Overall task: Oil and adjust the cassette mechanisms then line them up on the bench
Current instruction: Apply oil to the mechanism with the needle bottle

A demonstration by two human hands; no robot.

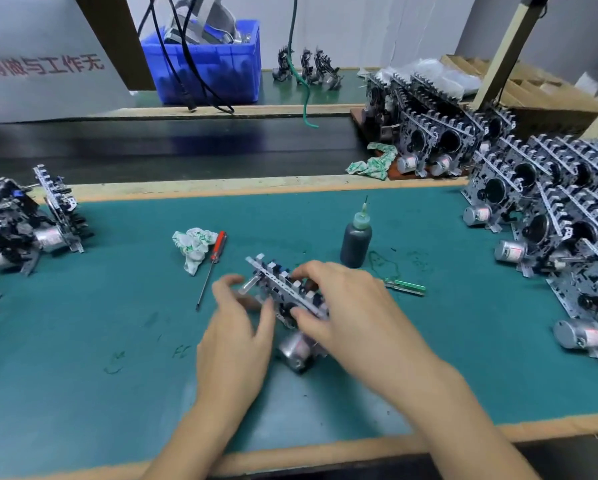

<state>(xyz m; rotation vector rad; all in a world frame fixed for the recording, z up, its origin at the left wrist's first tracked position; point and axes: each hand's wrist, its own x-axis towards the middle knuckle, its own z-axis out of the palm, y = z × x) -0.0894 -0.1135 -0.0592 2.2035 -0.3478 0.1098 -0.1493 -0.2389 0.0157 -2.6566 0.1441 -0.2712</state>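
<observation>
A cassette mechanism (pixel 283 292) with a silver motor at its near end sits tilted in the middle of the green mat (pixel 117 341). My right hand (pixel 346 306) grips it from the right, fingers curled over its top edge and thumb on its front face. My left hand (pixel 238 327) is at its left side, blurred, with the thumb against the frame and the fingers loosely spread. A dark oil bottle (pixel 355 240) with a needle tip stands just behind the mechanism. A red-handled screwdriver (pixel 211 268) lies to the left, a green-handled tool (pixel 406 286) to the right.
Rows of cassette mechanisms (pixel 547 216) crowd the right side of the bench; a few more (pixel 30 223) stand at the left edge. A crumpled cloth (pixel 191 247) lies beside the screwdriver. A black conveyor belt (pixel 169 143) runs behind, with a blue bin (pixel 207 64) beyond.
</observation>
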